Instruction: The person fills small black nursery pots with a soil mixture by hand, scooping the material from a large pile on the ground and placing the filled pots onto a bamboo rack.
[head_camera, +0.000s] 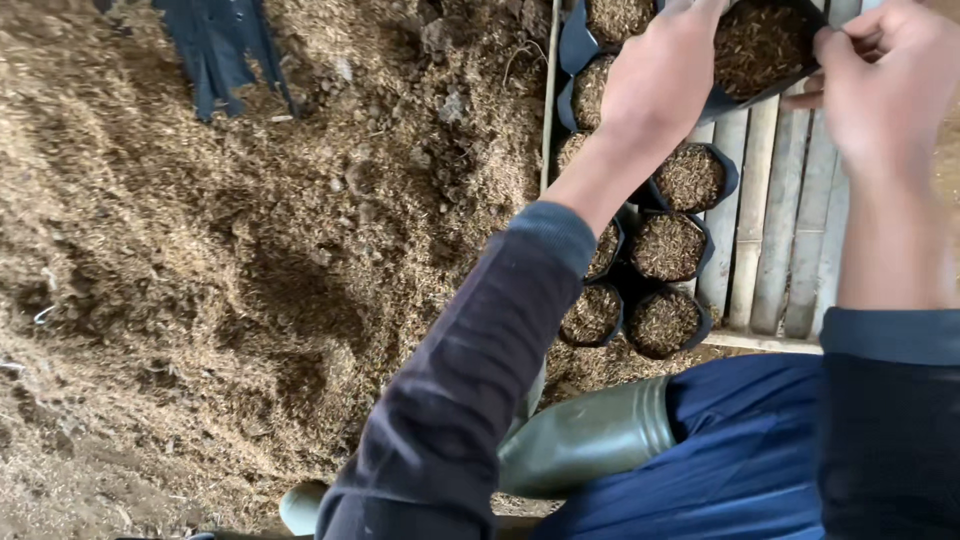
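Both my hands hold one black grow bag (765, 50) filled with brown husk mix at the top right. My left hand (662, 75) grips its left rim and my right hand (885, 85) grips its right rim. The bag hangs just above a bamboo slat rack (790, 220). Several filled black bags (668, 245) stand in rows on the rack's left part, below my left forearm.
A big heap of brown husk and soil mix (250, 280) covers the ground on the left. A stack of flat empty black bags (222, 50) lies on it at the top left. My green rubber boot (585, 440) and blue trousers (750, 460) are at the bottom.
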